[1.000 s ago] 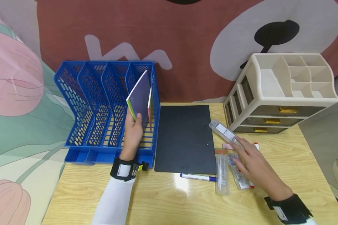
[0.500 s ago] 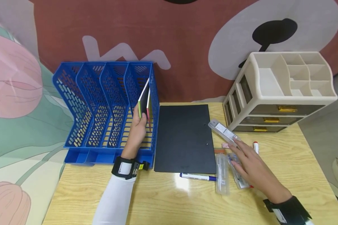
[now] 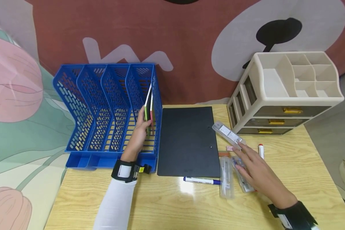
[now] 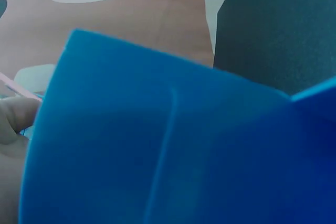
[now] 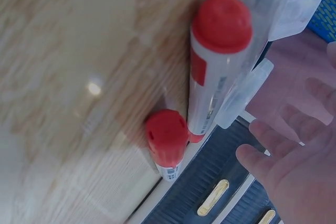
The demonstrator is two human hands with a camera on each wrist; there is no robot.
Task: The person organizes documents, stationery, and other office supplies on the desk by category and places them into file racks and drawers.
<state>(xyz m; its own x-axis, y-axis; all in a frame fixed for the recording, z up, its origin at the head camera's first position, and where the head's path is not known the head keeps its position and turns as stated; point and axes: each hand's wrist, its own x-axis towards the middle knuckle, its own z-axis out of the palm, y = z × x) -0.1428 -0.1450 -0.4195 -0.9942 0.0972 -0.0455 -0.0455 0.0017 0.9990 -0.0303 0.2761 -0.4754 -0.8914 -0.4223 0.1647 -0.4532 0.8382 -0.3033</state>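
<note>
My left hand (image 3: 136,139) is in the rightmost compartment of a blue file rack (image 3: 157,134). Between its thumb and fingers it holds a thin book with a green and white edge (image 3: 146,110), which stands nearly upright. Close on its right is a second thin book with a red and white edge (image 3: 151,110). In the left wrist view the rack's blue wall (image 4: 121,119) hides most of this hand. My right hand (image 3: 258,171), fingers loosely extended, hovers by a labelled clear plastic case (image 3: 227,132). Below it lies another clear case (image 3: 242,179), partly covered.
A black clipboard-like board (image 3: 188,142) lies beside the rack. Around it are a blue-capped marker (image 3: 202,180), an upright-lying clear case (image 3: 226,179) and a red-capped marker (image 3: 261,150). A cream drawer organizer (image 3: 302,102) stands at the back right.
My left hand has moved the green-edged book rightward and lower into the compartment, close against the red-edged one. My right hand has barely moved.
</note>
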